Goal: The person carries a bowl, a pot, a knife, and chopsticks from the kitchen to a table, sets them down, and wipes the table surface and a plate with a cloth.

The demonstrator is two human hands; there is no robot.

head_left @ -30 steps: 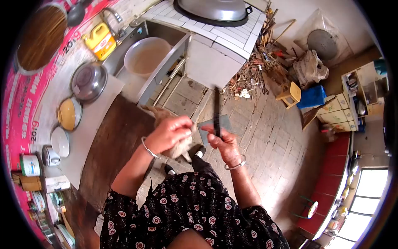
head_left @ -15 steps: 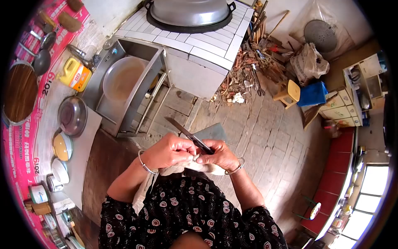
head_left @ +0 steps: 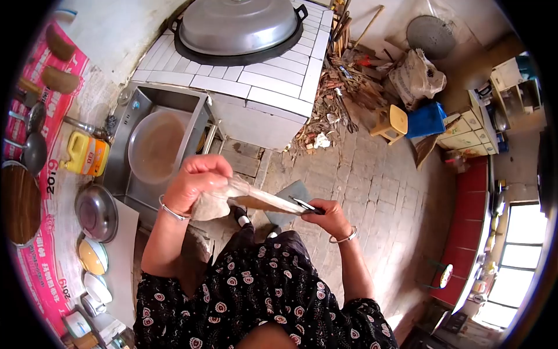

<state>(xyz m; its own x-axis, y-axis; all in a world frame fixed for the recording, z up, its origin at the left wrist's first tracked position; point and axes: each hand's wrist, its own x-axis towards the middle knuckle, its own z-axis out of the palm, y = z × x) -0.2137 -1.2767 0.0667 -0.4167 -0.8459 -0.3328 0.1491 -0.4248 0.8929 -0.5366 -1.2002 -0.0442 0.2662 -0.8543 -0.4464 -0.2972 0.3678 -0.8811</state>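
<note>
My left hand (head_left: 200,181) is closed on a damp-looking, off-white cloth (head_left: 212,206), part of which hangs bunched below the fingers. From there the cloth stretches across in front of me to my right hand (head_left: 331,220). That hand is closed around the dark handle of a knife (head_left: 303,203), which points left along the cloth. Most of the blade cannot be made out clearly against the cloth. The cloth's far end meets the knife near my right fingers; whether those fingers also grip it is hidden.
Ahead on the left, a metal sink (head_left: 200,119) holds a basin (head_left: 135,152) of cloudy water. Beyond it, a large lidded pot (head_left: 238,26) sits on a white-tiled stove (head_left: 279,81). Firewood scraps (head_left: 334,107) and a yellow stool (head_left: 397,119) stand farther right. Bowls (head_left: 93,256) line the left counter.
My hands, close together before, have moved apart, left hand up and leftward, right hand to the right. The bunched cloth is now stretched between them. The knife has swung lower and rightward.
</note>
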